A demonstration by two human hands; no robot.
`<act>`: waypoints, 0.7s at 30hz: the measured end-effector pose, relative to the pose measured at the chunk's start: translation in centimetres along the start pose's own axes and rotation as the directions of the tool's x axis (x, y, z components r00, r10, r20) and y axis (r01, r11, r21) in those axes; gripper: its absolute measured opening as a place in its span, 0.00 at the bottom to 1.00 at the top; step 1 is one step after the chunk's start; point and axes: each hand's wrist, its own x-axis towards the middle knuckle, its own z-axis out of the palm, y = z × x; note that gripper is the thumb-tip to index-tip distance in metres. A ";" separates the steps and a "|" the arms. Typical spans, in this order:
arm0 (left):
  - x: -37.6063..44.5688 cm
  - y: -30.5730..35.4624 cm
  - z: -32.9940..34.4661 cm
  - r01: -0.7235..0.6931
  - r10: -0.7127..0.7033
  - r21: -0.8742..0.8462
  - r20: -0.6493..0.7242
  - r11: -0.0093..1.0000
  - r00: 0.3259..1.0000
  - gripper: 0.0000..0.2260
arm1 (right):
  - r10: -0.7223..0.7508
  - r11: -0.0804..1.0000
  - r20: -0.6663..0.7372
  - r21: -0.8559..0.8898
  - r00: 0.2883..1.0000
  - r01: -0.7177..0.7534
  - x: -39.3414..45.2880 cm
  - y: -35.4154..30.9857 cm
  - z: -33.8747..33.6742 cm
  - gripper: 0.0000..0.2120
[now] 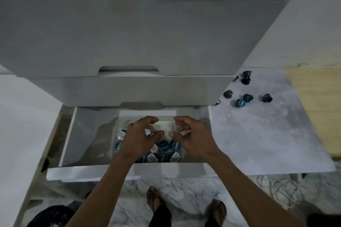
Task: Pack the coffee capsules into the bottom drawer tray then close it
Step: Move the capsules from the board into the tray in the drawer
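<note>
Open hands (pixel 166 134) inside tray (pixel 118 127) walls

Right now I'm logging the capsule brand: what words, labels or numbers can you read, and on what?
None readable.
Capsule lids in the tray: pale label patches, print too blurred to read.
Loose capsules on the floor: too small to read.

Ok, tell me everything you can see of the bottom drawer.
The bottom drawer is white, looks like painted board, and is pulled fully open below two shut drawers. Inside sits a pale tray holding a heap of blue capsules. The left hand and right hand hang over the tray, fingers curled.
</note>
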 end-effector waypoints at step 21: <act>3.8 20.7 28.3 -0.003 0.005 -0.053 0.038 0.999 0.999 0.17 | 0.141 0.966 -0.179 -0.189 0.974 -0.175 -2.3 19.7 -32.6 0.16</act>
